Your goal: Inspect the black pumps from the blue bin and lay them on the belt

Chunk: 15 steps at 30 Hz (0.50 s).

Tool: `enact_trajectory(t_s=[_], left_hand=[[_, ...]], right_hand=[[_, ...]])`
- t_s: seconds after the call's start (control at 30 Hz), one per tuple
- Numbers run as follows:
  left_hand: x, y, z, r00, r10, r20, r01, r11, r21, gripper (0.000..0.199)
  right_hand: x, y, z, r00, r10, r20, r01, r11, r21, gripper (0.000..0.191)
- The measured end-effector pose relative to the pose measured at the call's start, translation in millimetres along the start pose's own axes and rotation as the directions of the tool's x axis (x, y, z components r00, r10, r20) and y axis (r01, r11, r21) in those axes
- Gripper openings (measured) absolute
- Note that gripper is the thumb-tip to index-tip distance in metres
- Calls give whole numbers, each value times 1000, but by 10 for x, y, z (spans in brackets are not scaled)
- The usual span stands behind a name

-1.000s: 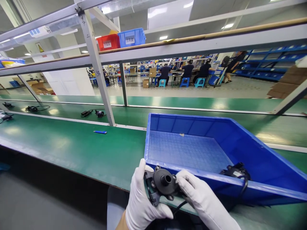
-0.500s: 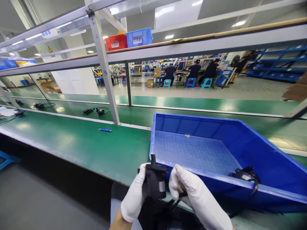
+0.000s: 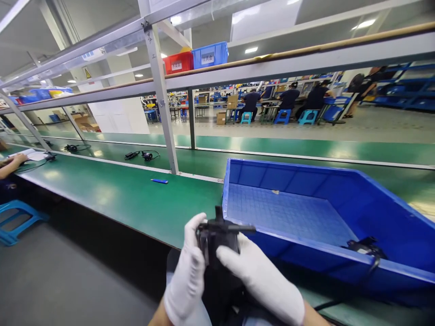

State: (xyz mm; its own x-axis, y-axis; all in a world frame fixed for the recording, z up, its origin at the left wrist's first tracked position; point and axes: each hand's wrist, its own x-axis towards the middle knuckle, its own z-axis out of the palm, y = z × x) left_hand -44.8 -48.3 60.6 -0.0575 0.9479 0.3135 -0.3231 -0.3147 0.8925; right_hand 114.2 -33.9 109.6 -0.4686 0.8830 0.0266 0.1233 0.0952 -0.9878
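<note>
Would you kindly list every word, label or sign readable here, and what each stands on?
"工具盒": on the small blue bin.
"不良品", slightly blurred: on the small red bin.
Yellow triangular warning sign: symbol unclear.
Shelf post: dark marks, illegible.
Black unit in large blue crate: pale label, too small.
Papers at far left: any writing too small.
Held black device: no text visible.

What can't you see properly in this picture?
All in the head view:
- Details of the held black device: blurred; its lower part is partly covered by the right hand.
- Most right-hand fingers: hidden behind that device.
- Underside of the other black device: hidden by the blue bin's near wall.
- The person whose arm shows at left: cut off by the picture's edge.
- Small writing on the red box's label: too small to read surely.
</note>
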Motion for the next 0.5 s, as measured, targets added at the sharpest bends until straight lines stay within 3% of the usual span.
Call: enact_trajectory(t_s=[0.1, 0.23, 0.33, 0.4, 0.43, 0.47, 0.5], left_hand=[[119, 71, -186, 993, -23, 120, 32, 997, -73, 87], [105, -462, -325, 951, -169, 260, 141, 982, 125, 81], [-83, -887, -346, 848, -281, 449, 172, 948, 269, 81], [-194, -1005, -380, 802, -299, 518, 161, 942, 295, 84], [-221, -1018, -407, 792, -311, 526, 183, 942, 281, 85], [-223, -1011, -440, 794, -330, 510, 235, 941, 244, 82], [-202, -995, -477, 800, -353, 485, 306, 936, 177, 76]], right_hand=[[102, -209, -56, 982, -26, 188, -62, 892, 448, 65], [316, -569, -137, 957, -125, 261, -91, 725, 682, 68], [469, -1043, -145, 965, -179, 192, 22, 783, 622, 69], [576, -1448, -197, 960, -274, 52, 219, 857, 466, 84], [640, -1651, -263, 934, -356, -33, 344, 870, 354, 97], [715, -1836, -362, 875, -464, -134, 483, 844, 234, 109], [799, -1990, -496, 774, -585, -241, 617, 783, 81, 121]])
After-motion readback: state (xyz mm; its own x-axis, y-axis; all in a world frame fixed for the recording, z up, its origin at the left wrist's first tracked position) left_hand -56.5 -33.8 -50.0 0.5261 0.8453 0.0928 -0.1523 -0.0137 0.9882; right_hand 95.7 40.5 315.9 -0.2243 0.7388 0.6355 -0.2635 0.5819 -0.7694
